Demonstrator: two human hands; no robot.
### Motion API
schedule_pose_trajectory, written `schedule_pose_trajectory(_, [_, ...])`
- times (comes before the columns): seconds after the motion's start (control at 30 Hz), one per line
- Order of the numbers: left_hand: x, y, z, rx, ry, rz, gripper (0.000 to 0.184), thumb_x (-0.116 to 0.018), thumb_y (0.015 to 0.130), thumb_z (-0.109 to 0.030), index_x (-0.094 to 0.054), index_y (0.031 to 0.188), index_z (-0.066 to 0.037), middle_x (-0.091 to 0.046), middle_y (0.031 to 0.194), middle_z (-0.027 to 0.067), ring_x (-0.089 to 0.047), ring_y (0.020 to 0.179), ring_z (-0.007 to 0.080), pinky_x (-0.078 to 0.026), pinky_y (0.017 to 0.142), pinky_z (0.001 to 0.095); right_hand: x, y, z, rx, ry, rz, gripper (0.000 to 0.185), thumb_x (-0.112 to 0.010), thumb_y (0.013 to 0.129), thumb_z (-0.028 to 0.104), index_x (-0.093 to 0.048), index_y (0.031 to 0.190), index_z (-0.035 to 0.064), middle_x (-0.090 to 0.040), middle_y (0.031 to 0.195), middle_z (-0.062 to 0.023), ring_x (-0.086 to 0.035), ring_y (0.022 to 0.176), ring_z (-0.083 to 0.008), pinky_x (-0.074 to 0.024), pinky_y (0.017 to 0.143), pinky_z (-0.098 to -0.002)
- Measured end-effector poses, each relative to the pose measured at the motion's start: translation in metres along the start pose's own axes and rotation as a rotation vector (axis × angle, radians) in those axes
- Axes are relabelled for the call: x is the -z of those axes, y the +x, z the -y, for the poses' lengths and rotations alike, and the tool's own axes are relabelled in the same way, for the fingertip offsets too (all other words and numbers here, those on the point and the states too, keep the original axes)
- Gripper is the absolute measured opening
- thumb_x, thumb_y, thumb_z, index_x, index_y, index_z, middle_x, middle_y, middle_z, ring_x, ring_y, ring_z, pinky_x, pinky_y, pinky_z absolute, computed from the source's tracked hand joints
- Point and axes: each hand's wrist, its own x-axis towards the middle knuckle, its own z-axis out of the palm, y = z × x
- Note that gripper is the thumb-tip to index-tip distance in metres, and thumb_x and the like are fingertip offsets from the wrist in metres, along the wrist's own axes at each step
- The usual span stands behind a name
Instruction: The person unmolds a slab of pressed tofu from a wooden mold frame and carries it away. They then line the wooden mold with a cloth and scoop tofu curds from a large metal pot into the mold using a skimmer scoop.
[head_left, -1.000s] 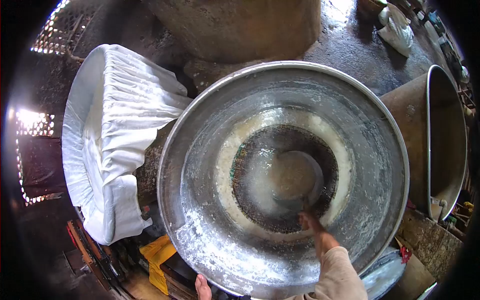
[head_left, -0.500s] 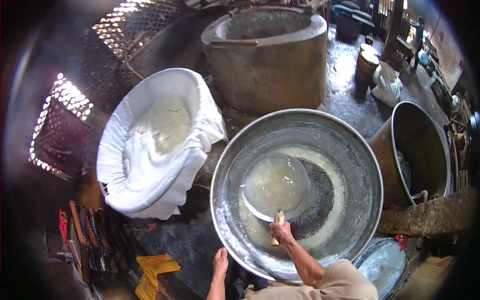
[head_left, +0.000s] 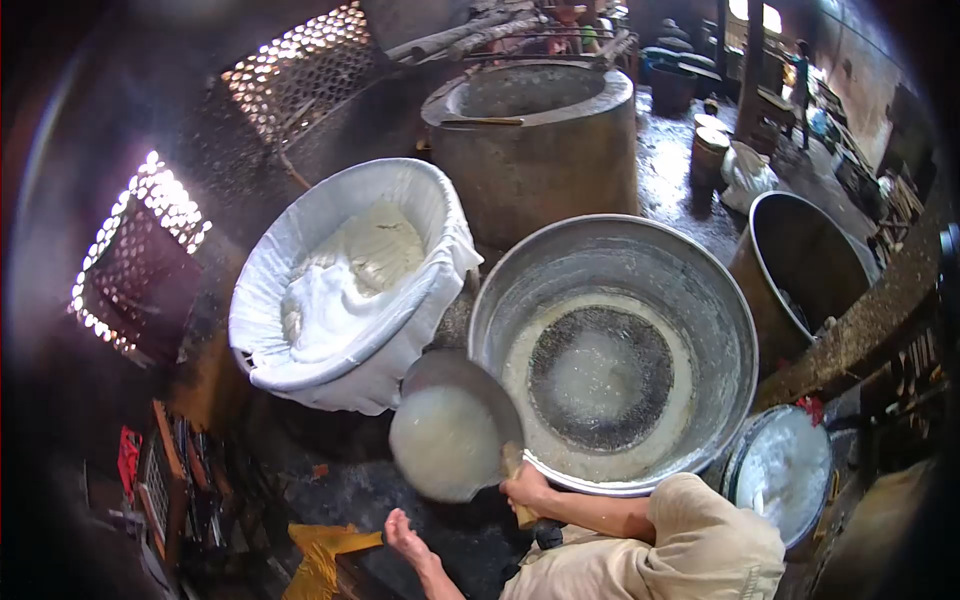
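My right hand (head_left: 527, 487) is closed round the short wooden handle (head_left: 515, 470) of a wide round scoop (head_left: 446, 442). Cloudy liquid fills much of the scoop, which hangs between a cloth-lined basin and a large metal pan. My left hand (head_left: 404, 535) is below the scoop, apart from it, with its fingers spread and nothing in it. The metal pan (head_left: 715, 300) holds a pale ring of residue round a dark patterned middle with whitish liquid. In the basin, white cloth (head_left: 330, 305) carries a pale, wet mass (head_left: 385, 245).
Behind the basin and pan stands a big round stove-like drum (head_left: 540, 165). A tall metal container (head_left: 810, 250) is at the right, with a round tub (head_left: 785, 470) of whitish contents below it. Yellow cloth (head_left: 325, 560) lies at the bottom left. A distant person (head_left: 802, 90) stands at the upper right.
My right hand has lifted the scoop out of the metal pan and carried it left, beyond the rim. The view has tilted up, showing more of the room. My left hand has its fingers spread.
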Motion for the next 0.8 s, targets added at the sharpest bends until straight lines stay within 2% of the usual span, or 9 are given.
schedule_pose_trajectory(0.1, [-0.010, 0.010, -0.030, -0.089, -0.116, 0.110, 0.031, -0.051, 0.083, -0.025, -0.055, 0.104, -0.002, -0.055, 0.103, 0.0065, -0.048, 0.098, 0.0176, -0.035, 0.086, 0.0305, 0.007, -0.014, 0.008, 0.117, -0.156, 0.055, 0.035, -0.059, 0.070, 0.011, -0.043, 0.097, -0.0042, -0.057, 0.064, -0.0122, -0.058, 0.050, -0.0203, -0.0471, 0.043, -0.0324])
schedule_pose_trajectory(0.17, [-0.024, 0.025, -0.027, -0.510, -0.027, 0.143, 0.030, -0.049, 0.084, -0.022, -0.054, 0.104, 0.000, -0.053, 0.107, 0.0085, -0.048, 0.099, 0.0183, -0.035, 0.089, 0.0305, 0.022, 0.000, 0.005, 0.124, -0.142, 0.075, 0.037, -0.059, 0.070, 0.012, -0.042, 0.098, -0.0045, -0.059, 0.067, -0.0173, -0.060, 0.055, -0.0272, -0.0486, 0.049, -0.0379])
schedule_pose_trajectory(0.23, [-0.049, 0.025, -0.045, -0.441, -0.015, 0.163, 0.031, -0.048, 0.084, -0.021, -0.054, 0.106, 0.000, -0.052, 0.108, 0.0089, -0.048, 0.098, 0.0184, -0.035, 0.089, 0.0306, 0.044, 0.030, -0.003, 0.476, -0.201, -0.049, 0.041, -0.061, 0.069, 0.016, -0.042, 0.099, -0.0058, -0.059, 0.071, -0.0236, -0.060, 0.064, -0.0357, -0.0483, 0.059, -0.0437])
schedule_pose_trajectory(0.4, [-0.135, 0.007, -0.047, -0.102, 0.326, 0.187, 0.033, -0.050, 0.084, -0.024, -0.054, 0.109, -0.003, -0.054, 0.106, 0.0052, -0.048, 0.097, 0.0158, -0.036, 0.082, 0.0272, 0.186, 0.125, -0.039, 0.509, -0.153, -0.509, 0.030, -0.065, 0.067, 0.013, -0.056, 0.092, -0.0018, -0.063, 0.074, -0.0134, -0.060, 0.060, -0.0229, -0.0458, 0.054, -0.0371])
schedule_pose_trajectory(0.43, [-0.152, 0.002, -0.037, -0.026, 0.368, 0.222, 0.032, -0.052, 0.083, -0.024, -0.055, 0.109, -0.004, -0.055, 0.105, 0.0031, -0.049, 0.097, 0.0142, -0.036, 0.078, 0.0254, 0.230, 0.154, -0.056, 0.323, 0.025, -0.358, 0.041, -0.066, 0.065, 0.014, -0.053, 0.102, 0.0033, -0.062, 0.088, -0.0181, -0.061, 0.082, -0.0337, -0.0479, 0.070, -0.0398])
schedule_pose_trajectory(0.53, [-0.193, -0.010, 0.001, 0.143, 0.457, 0.397, 0.036, -0.050, 0.086, -0.027, -0.053, 0.110, -0.001, -0.055, 0.107, 0.0063, -0.050, 0.099, 0.0165, -0.037, 0.084, 0.0288, 0.342, 0.227, -0.078, -0.042, 0.027, -0.562, 0.025, -0.056, 0.065, 0.001, -0.053, 0.090, 0.0017, -0.056, 0.067, -0.0090, -0.053, 0.054, -0.0180, -0.0445, 0.048, -0.0339])
schedule_pose_trajectory(0.57, [-0.202, -0.013, 0.016, 0.173, 0.470, 0.454, 0.038, -0.049, 0.087, -0.028, -0.053, 0.111, 0.001, -0.055, 0.107, 0.0077, -0.050, 0.099, 0.0177, -0.036, 0.087, 0.0300, 0.377, 0.264, -0.101, -0.247, 0.028, -0.556, 0.030, -0.057, 0.064, 0.003, -0.050, 0.093, -0.0015, -0.059, 0.071, -0.0158, -0.059, 0.060, -0.0255, -0.0472, 0.054, -0.0380])
schedule_pose_trajectory(0.7, [-0.238, -0.039, 0.030, 0.211, 0.608, 0.481, 0.035, -0.042, 0.091, -0.025, -0.051, 0.103, 0.007, -0.056, 0.098, 0.0105, -0.049, 0.091, 0.0177, -0.037, 0.083, 0.0275, 0.486, 0.309, -0.101, -0.076, -0.443, -0.818, 0.034, -0.059, 0.065, 0.004, -0.048, 0.096, -0.0055, -0.059, 0.081, -0.0264, -0.061, 0.078, -0.0370, -0.0497, 0.065, -0.0402])
schedule_pose_trajectory(0.8, [-0.239, -0.036, 0.031, 0.156, 0.822, 0.534, 0.025, -0.039, 0.093, -0.016, -0.053, 0.097, 0.004, -0.054, 0.089, 0.0025, -0.045, 0.081, 0.0123, -0.036, 0.074, 0.0243, 0.507, 0.336, -0.126, -0.123, -0.533, -0.806, 0.039, -0.062, 0.067, 0.008, -0.047, 0.101, -0.0031, -0.062, 0.083, -0.0205, -0.062, 0.077, -0.0334, -0.0497, 0.064, -0.0383])
